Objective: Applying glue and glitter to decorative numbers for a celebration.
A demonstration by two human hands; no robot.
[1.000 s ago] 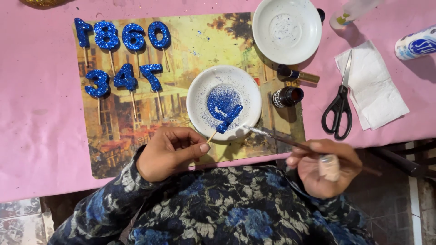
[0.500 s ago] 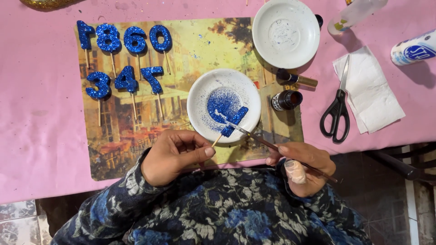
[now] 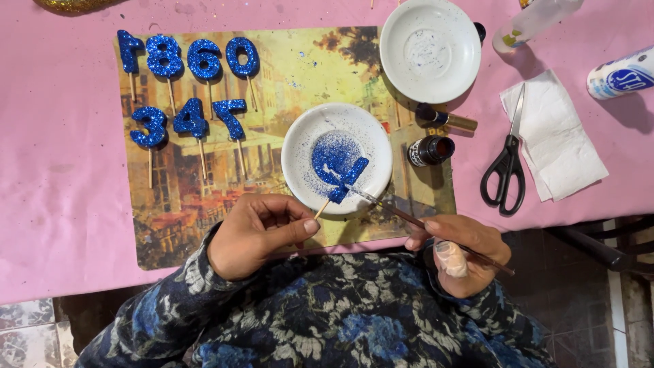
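At the far left, a pink cloth-covered table (image 3: 61, 191) lay under everything, and on it sat a rectangular placemat printed with a yellow-brown street painting (image 3: 300, 75). Across the mat's upper left you had seven blue glitter-coated number shapes on thin wooden sticks (image 3: 184, 88), laid flat in two rows, each apart from its neighbour.

Your left hand (image 3: 255, 235) was closed in a pinch, thumb and fingertips gripping the lower end of a thin wooden stick that carried a blue glitter-coated number piece (image 3: 344, 182). That piece hung tilted over the near side of a round white plate dusted with loose blue glitter (image 3: 300, 146), which stood on the mat's middle; whether the piece touched the plate cannot be told.

Your right hand (image 3: 460, 252) was curled around a slender dark-handled paintbrush (image 3: 409, 219), whose tip met the glitter piece from the right. Something pale and translucent was tucked in that same palm; its kind was unclear.

Above, a second round white plate (image 3: 430, 49), nearly clean, overlapped the mat's top right corner. Just below it lay a small gold-capped dark tube (image 3: 446, 119), and beside that stood a small open dark jar (image 3: 429, 150). Further right, black-handled scissors (image 3: 507, 167) rested partly on a folded white paper napkin (image 3: 565, 136). A clear plastic bottle (image 3: 535, 20) and a white and blue bottle (image 3: 623, 71) lay at the upper right edge.
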